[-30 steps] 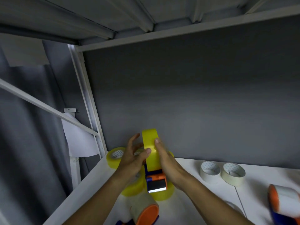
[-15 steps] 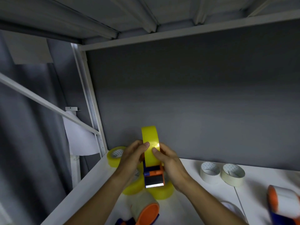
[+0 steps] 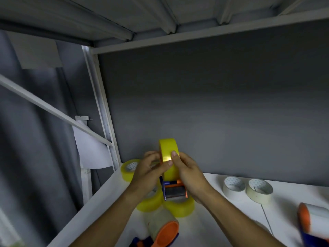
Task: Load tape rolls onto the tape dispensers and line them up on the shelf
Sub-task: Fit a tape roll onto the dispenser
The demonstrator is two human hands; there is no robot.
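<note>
Item 1: yellow tape roll (image 3: 168,157), seated upright on the orange-and-blue dispenser (image 3: 174,190), both held up in the air above the white shelf (image 3: 219,227), in front of its grey back panel. My left hand (image 3: 148,172) curls round the roll's left side, thumb tip laid on the outer band. My right hand (image 3: 189,174) wraps the right side of roll and dispenser, thumb pressed on the band beside the other thumb.

Item 2: three loose yellow rolls on the shelf. One (image 3: 129,169) lies flat at the shelf's far left corner; two (image 3: 148,204) (image 3: 181,206) lie directly beneath the held dispenser, partly hidden by my hands.

Item 3: two white rolls (image 3: 233,187) (image 3: 260,192), flat, side by side and touching, on the shelf to the right of the held dispenser.

Item 4: loaded dispenser with pale tape (image 3: 162,227), at the shelf's near edge, below the held one.

Item 5: another loaded dispenser (image 3: 313,223), orange and blue, blurred, at the shelf's right edge.
</note>
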